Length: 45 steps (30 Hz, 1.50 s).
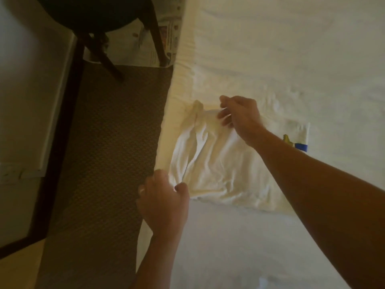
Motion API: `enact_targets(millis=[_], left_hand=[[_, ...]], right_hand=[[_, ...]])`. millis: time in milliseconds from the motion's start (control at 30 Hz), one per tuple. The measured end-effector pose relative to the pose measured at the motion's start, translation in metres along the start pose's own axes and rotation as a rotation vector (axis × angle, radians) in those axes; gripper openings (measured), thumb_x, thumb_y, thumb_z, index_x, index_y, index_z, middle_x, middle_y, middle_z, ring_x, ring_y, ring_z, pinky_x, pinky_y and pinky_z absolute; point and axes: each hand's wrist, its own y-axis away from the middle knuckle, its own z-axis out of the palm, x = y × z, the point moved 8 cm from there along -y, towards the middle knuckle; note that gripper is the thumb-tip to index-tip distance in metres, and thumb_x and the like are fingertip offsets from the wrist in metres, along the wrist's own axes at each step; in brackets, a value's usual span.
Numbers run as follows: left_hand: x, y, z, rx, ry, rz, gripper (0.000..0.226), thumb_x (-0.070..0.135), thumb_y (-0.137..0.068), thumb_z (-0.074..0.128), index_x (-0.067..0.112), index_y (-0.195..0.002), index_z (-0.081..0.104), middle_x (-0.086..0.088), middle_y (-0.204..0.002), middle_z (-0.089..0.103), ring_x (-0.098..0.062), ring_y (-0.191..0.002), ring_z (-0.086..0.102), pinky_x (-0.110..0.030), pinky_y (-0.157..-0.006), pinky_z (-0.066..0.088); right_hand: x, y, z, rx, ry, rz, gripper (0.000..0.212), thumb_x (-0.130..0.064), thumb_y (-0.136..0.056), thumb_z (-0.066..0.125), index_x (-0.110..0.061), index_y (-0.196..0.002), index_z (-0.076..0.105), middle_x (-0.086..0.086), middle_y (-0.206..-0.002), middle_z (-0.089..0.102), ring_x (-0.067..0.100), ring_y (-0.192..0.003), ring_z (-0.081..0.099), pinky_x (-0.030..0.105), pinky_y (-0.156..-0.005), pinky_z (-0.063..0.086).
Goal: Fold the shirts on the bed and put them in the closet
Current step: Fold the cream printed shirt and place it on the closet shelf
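Two hands on one white shirt (pixel 218 161), spread rumpled near the left edge of the bed (pixel 291 49). Left hand (pixel 164 197) at the shirt's near corner by the mattress edge, fingers curled, pinching the cloth. Right hand (pixel 239 115) at the far edge, fingertips pinching a fold and lifting it slightly. Yellow and blue print (pixel 295 143) just past the right forearm (blurred, design not readable). Beside the bed, dark patterned carpet (pixel 108 142); farther off, a dark chair (pixel 100 17) standing over spread newspaper (pixel 170 34).
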Motion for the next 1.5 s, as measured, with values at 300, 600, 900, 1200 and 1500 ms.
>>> enact_targets(millis=[300, 600, 900, 1200, 1500], left_hand=[[0.160, -0.024, 0.069, 0.073, -0.206, 0.804, 0.059, 0.047, -0.091, 0.050, 0.015, -0.141, 0.056, -0.016, -0.144, 0.056, -0.040, -0.131, 0.052, -0.054, -0.103, 0.041], [0.100, -0.058, 0.069, 0.060, -0.404, 0.430, 0.065, 0.041, -0.090, 0.050, 0.004, -0.144, 0.045, -0.024, -0.157, 0.035, -0.041, -0.148, 0.028, -0.060, -0.111, 0.027], [0.194, -0.095, 0.072, -0.178, -0.483, 0.738, 0.063, 0.048, -0.087, 0.056, 0.022, -0.142, 0.042, -0.012, -0.139, 0.051, -0.036, -0.131, 0.046, -0.053, -0.107, 0.025], [0.198, -0.071, 0.033, -0.214, -0.642, 0.769, 0.021, 0.051, -0.087, 0.060, 0.030, -0.089, 0.057, 0.002, -0.090, 0.045, -0.028, -0.096, 0.051, -0.047, -0.095, 0.028], [0.223, -0.006, -0.085, 0.034, -0.234, 0.872, 0.027, 0.035, -0.092, 0.058, 0.027, -0.076, 0.038, 0.006, -0.068, 0.044, -0.023, -0.066, 0.043, -0.043, -0.081, 0.022]], right_hand=[[0.066, 0.038, -0.085, 0.235, 0.943, -0.399, 0.051, -0.047, -0.099, 0.037, -0.017, -0.137, 0.054, 0.011, -0.144, 0.048, 0.035, -0.126, 0.045, 0.050, -0.102, 0.040], [0.098, 0.039, -0.123, 0.069, 1.032, -0.293, 0.066, -0.058, -0.093, 0.029, -0.024, -0.149, 0.040, 0.006, -0.162, 0.026, 0.030, -0.146, 0.023, 0.049, -0.111, 0.025], [0.072, -0.003, -0.133, 0.023, 1.073, -0.162, 0.057, -0.034, -0.083, 0.059, -0.026, -0.137, 0.046, 0.002, -0.118, 0.055, 0.026, -0.109, 0.050, 0.045, -0.096, 0.028], [0.054, 0.020, -0.132, -0.086, 1.121, -0.172, 0.009, -0.032, -0.082, 0.059, -0.024, -0.080, 0.055, -0.007, -0.077, 0.052, 0.019, -0.080, 0.054, 0.039, -0.082, 0.023], [-0.053, 0.090, -0.192, 0.117, 0.762, -0.429, 0.020, -0.031, -0.078, 0.047, -0.011, -0.075, 0.049, 0.007, -0.065, 0.054, 0.035, -0.069, 0.050, 0.032, -0.071, 0.028]])
